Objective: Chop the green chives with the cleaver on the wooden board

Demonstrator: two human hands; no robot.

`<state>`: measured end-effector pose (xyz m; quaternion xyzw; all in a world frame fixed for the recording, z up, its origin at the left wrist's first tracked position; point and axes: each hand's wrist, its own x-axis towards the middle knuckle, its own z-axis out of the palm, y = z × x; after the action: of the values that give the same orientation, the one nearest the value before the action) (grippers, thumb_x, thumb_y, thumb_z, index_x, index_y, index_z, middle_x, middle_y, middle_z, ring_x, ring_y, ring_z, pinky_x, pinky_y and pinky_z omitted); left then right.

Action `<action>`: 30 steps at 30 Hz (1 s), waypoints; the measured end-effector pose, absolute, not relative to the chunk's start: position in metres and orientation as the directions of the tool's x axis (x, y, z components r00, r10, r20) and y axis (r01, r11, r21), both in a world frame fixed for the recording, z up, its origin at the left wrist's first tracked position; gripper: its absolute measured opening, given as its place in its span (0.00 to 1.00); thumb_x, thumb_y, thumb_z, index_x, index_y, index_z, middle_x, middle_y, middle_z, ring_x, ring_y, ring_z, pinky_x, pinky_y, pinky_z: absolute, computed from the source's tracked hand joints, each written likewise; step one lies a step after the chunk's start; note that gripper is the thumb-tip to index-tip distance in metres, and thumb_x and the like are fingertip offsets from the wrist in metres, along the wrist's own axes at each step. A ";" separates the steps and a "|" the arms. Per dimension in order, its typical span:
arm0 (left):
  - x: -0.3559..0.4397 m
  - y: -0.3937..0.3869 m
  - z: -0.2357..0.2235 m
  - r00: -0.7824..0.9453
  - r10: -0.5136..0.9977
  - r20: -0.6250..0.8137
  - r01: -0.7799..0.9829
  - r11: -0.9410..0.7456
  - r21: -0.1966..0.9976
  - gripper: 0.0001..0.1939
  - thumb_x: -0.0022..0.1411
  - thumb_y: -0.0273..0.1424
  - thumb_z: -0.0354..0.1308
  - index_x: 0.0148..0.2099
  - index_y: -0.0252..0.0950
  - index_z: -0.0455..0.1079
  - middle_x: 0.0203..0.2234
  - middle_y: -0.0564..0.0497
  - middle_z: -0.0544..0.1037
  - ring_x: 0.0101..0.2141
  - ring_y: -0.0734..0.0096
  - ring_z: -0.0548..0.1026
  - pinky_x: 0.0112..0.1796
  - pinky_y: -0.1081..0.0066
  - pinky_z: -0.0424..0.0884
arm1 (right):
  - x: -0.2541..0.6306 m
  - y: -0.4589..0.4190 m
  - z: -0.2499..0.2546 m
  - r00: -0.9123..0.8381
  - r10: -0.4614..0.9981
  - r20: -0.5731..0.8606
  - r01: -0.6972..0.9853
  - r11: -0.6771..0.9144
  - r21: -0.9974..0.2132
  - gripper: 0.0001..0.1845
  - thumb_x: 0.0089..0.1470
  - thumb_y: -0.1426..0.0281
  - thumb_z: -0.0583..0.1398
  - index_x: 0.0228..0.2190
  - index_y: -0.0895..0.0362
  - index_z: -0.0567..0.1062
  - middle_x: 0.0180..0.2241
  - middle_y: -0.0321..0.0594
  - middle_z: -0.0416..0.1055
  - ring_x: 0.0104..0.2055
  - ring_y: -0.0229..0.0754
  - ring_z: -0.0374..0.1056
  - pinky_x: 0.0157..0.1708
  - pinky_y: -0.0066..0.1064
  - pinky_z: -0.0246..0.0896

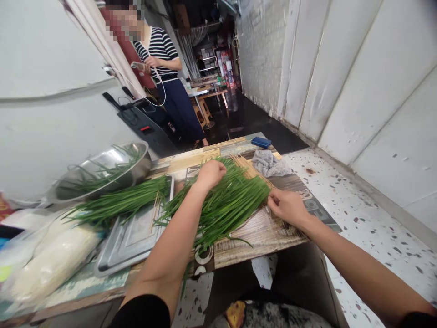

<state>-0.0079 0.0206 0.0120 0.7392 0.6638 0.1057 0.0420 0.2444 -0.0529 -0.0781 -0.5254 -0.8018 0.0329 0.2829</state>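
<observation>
On the table [235, 255], green stalks [235, 205] lie beside the right hand [288, 207].

Long, thin, bright-green chive-like stalks [235, 207] in a loose heap; lying slantwise, flat, on wood-patterned tabletop [269, 234]; one stray curls out nearside.

Coloured green on leafy stalks [235, 205], silver-grey on tray [133, 237], blue on box [261, 143]; striped black-and-white on shirt [166, 48]; dark-speckled on floor [327, 182].

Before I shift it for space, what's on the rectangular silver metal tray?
Long green stalks and thin tan wooden sticks; whatever they cover on the tray can't be seen.
</observation>
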 end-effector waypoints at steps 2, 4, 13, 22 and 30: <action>-0.008 0.031 0.001 0.096 0.988 0.124 0.969 -0.121 0.214 0.12 0.54 0.30 0.54 0.40 0.37 0.77 0.34 0.48 0.79 0.35 0.66 0.74 0.40 0.70 0.67 | 0.244 -0.053 -0.078 -0.281 0.866 0.413 0.829 0.436 -0.349 0.10 0.50 0.67 0.52 0.22 0.55 0.71 0.19 0.36 0.70 0.21 0.37 0.64 0.23 0.28 0.43; -0.007 0.041 -0.008 0.078 0.989 0.125 0.977 -0.101 0.188 0.13 0.55 0.32 0.55 0.40 0.38 0.76 0.35 0.47 0.79 0.37 0.65 0.74 0.41 0.70 0.68 | 0.244 -0.052 -0.079 -0.282 0.867 0.411 0.828 0.436 -0.353 0.11 0.50 0.67 0.52 0.22 0.55 0.71 0.19 0.37 0.71 0.21 0.37 0.64 0.23 0.28 0.43; -0.002 0.056 -0.010 0.075 0.994 0.080 0.988 -0.085 0.129 0.08 0.50 0.31 0.59 0.34 0.36 0.76 0.32 0.47 0.78 0.34 0.65 0.74 0.38 0.69 0.67 | 0.244 -0.052 -0.080 -0.298 0.854 0.426 0.822 0.457 -0.341 0.11 0.51 0.67 0.52 0.23 0.55 0.71 0.20 0.37 0.72 0.22 0.37 0.65 0.24 0.27 0.44; -0.006 0.049 -0.003 -0.015 0.996 0.087 0.931 -0.018 0.364 0.11 0.52 0.33 0.58 0.36 0.36 0.78 0.32 0.48 0.79 0.34 0.65 0.75 0.38 0.69 0.67 | 0.244 -0.052 -0.080 -0.300 0.849 0.435 0.823 0.461 -0.332 0.11 0.51 0.67 0.52 0.23 0.56 0.71 0.19 0.36 0.71 0.22 0.37 0.64 0.24 0.28 0.43; -0.017 0.059 -0.016 0.096 0.993 0.075 0.929 -0.117 0.351 0.13 0.51 0.28 0.57 0.40 0.36 0.77 0.34 0.48 0.79 0.36 0.65 0.75 0.40 0.69 0.68 | 0.243 -0.051 -0.078 -0.298 0.855 0.425 0.808 0.463 -0.365 0.11 0.52 0.68 0.52 0.23 0.56 0.71 0.21 0.36 0.72 0.23 0.36 0.64 0.25 0.27 0.45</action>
<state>-0.0175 0.0589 -0.0162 0.7325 0.6558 0.1474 0.1077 0.2435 -0.0507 -0.0778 -0.5166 -0.8045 0.0406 0.2903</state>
